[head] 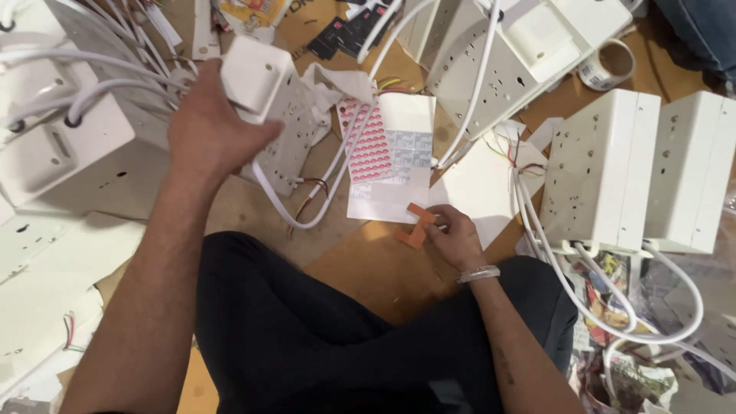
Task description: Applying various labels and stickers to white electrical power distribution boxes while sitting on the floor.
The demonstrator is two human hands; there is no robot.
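Note:
My left hand (205, 126) grips a white box-shaped electrical unit (270, 98) with holes in its side, held up above the floor; a white cable (305, 216) hangs from it. My right hand (454, 234) rests low on the brown floor board and pinches small orange strips (416, 227) that cross each other. Between the hands lies a white sheet (389, 157) with rows of red and grey stickers. My dark trousers (322, 330) fill the lower middle.
More white perforated units with cables surround me: a stack at the left (69, 130), one at the top middle (498, 69), two upright at the right (636, 169). A tape roll (609, 65) lies at the top right. Newspaper (636, 337) covers the floor at the lower right.

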